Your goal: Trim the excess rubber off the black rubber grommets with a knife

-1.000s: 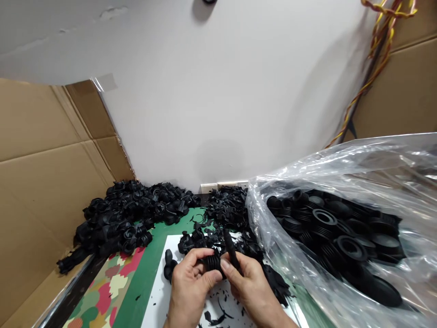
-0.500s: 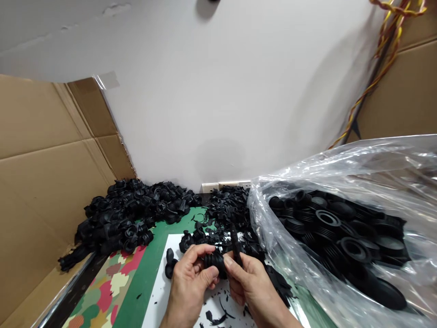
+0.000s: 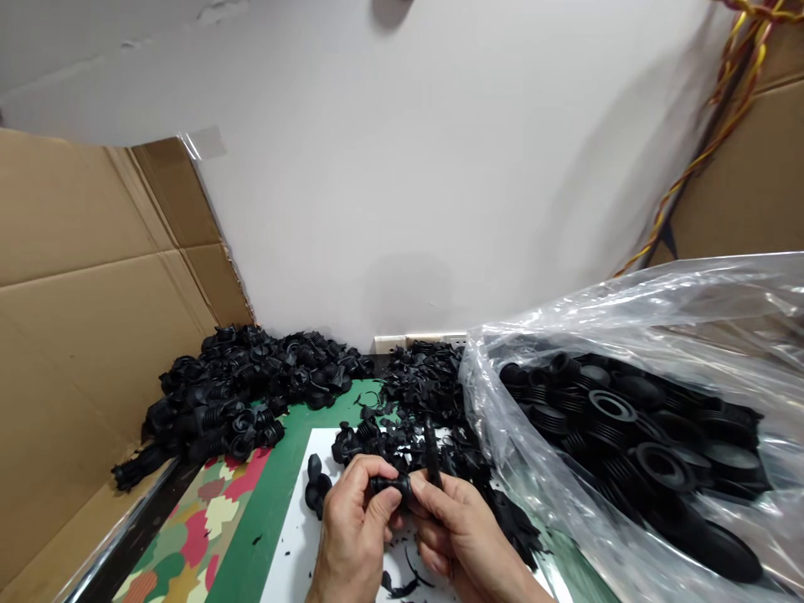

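Between both hands, over the white sheet (image 3: 295, 519), is a small black ribbed rubber part (image 3: 393, 484). My left hand (image 3: 355, 523) is closed, gripping it with thumb and fingers from the left. My right hand (image 3: 456, 523) is closed on a slim black tool (image 3: 430, 448) that sticks up past the fingers; its kind I cannot make out. The right thumb and fingertips meet the right end of the rubber part. Black trimmings (image 3: 402, 586) lie on the sheet below. A few black rubber pieces (image 3: 316, 486) rest to the left of my left hand.
Black rubber parts are heaped at the back left (image 3: 251, 385). A pile of black scraps (image 3: 427, 381) lies at the back middle. On the right, a clear plastic bag (image 3: 502, 444) holds several black bellows-like parts (image 3: 612, 406). Cardboard (image 3: 94, 335) stands at left; a wall (image 3: 408, 167) is behind.
The rubber part has turned in my fingers and now lies more sideways, looking narrower. Both hands stay close together. The whole view has shifted slightly.
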Motion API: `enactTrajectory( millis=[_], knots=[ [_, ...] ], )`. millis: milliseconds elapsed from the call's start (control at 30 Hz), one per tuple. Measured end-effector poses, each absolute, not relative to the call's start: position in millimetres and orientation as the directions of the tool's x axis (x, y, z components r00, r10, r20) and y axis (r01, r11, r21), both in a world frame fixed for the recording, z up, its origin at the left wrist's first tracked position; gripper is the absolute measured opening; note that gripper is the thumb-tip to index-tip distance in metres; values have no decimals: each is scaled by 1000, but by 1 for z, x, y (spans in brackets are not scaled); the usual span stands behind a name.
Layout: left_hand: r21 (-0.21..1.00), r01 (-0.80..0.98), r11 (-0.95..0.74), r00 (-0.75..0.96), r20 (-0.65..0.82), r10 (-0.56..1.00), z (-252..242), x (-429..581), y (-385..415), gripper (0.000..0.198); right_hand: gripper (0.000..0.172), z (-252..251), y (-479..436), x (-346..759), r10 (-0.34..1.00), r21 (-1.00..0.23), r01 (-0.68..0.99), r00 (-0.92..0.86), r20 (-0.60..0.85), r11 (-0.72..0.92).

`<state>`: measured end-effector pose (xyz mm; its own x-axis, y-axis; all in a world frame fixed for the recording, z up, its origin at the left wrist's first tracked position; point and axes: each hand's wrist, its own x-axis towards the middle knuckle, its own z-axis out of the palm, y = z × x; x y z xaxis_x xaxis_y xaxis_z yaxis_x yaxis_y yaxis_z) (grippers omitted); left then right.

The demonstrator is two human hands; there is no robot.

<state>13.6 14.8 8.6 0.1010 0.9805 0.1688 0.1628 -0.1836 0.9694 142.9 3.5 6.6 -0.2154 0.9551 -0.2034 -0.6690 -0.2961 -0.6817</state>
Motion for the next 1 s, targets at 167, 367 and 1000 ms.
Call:
enactTrajectory(
  millis=[167,367,1000],
  knots=[
    [977,119,-174,36,171,985,12,17,15,5,43,5,2,138,960,-692,-665,-206,-191,-281],
    [981,146,-131,18,129,991,15,16,17,4,47,7,5,145,992,-920,-378,27,-123,-104],
    [907,324,-271,54,268,962,15,14,15,11,19,6,7,166,942,-932,-175,163,292,319]
  ],
)
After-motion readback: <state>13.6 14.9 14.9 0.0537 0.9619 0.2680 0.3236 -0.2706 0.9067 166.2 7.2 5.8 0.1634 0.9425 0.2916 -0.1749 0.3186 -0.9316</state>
